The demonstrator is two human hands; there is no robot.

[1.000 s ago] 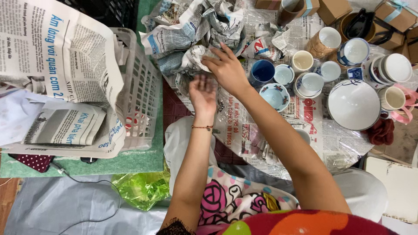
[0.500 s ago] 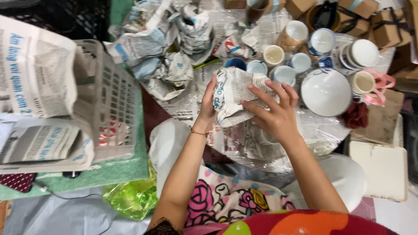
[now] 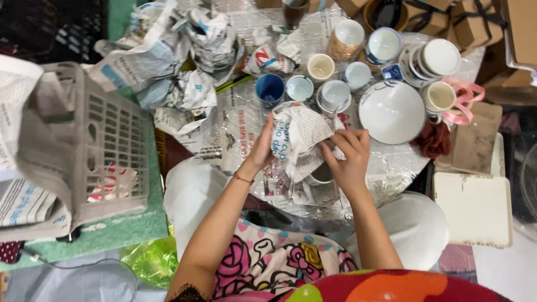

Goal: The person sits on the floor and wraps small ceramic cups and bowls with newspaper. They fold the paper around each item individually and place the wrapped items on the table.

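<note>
Both of my hands hold a bundle of newspaper (image 3: 299,137) that is partly wrapped around a pale cup, whose rim (image 3: 321,178) shows at the bottom. My left hand (image 3: 262,146) presses the bundle's left side. My right hand (image 3: 348,157) pinches the paper on the right side. The bundle hovers over a sheet of newspaper (image 3: 235,131) spread on clear plastic wrap. Just beyond it stand a blue cup (image 3: 270,89), several small white cups (image 3: 334,95) and a large white bowl (image 3: 391,112).
A grey plastic basket (image 3: 109,148) lined with newspaper sits at the left on a green mat (image 3: 106,235). Crumpled newspaper (image 3: 184,50) is piled at the top left. Stacked dishes (image 3: 433,59), brown boxes (image 3: 430,17) and a white tray (image 3: 472,208) are on the right.
My hands picked a newspaper-wrapped bundle from the pile and brought it nearer to me. The paper now hangs looser, and the cup's rim shows beneath it.
</note>
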